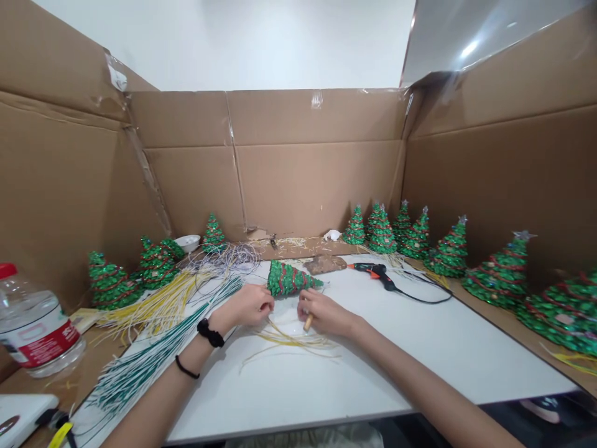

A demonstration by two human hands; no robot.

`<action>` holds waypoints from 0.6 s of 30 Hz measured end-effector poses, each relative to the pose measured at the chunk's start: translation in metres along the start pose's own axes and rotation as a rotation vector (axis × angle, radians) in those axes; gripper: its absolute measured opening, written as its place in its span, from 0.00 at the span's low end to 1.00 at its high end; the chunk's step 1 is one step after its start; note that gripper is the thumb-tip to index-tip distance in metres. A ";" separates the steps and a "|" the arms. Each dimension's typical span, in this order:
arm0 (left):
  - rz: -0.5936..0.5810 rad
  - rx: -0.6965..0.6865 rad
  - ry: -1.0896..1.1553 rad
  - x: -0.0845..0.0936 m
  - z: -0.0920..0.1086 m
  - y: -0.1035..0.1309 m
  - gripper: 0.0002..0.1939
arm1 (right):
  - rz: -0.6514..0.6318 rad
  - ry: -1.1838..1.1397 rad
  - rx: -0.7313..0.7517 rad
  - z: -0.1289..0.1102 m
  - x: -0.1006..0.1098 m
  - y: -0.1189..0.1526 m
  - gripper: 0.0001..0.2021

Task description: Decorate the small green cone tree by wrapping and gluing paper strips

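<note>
A small green tree with red garland (290, 279) lies on its side on the white board, its tip pointing right. At its base is my left hand (254, 303), fingers curled together; what they pinch, if anything, is too small to make out. My right hand (321, 311) is below the tip, its fingers closed around a short tan stick (308, 322). Loose yellow strands (289, 339) are spread on the board beneath both hands.
Green strands (153, 348) and yellow strands (153, 302) lie at the left, near a bottle (40, 330). Behind right is a glue gun (375, 272) with its black cord. Several finished trees (452, 249) line both sides, and cardboard walls (317, 186) surround the board.
</note>
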State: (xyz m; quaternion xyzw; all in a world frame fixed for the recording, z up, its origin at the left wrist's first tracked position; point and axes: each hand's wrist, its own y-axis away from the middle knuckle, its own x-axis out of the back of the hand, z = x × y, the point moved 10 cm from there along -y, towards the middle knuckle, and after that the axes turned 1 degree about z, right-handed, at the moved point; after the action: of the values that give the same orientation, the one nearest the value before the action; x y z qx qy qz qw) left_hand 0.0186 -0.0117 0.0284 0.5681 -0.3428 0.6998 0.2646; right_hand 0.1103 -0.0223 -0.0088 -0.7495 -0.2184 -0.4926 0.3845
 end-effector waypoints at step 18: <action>0.276 0.267 0.733 0.016 -0.019 -0.002 0.12 | 0.227 -0.316 -0.229 0.047 0.041 0.010 0.14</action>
State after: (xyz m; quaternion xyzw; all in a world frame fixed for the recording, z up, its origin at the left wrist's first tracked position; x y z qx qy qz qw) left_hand 0.0048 0.0040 0.0423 0.2595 -0.2052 0.9229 0.1970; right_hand 0.1611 0.0068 0.0147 -0.8758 -0.1328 -0.3444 0.3111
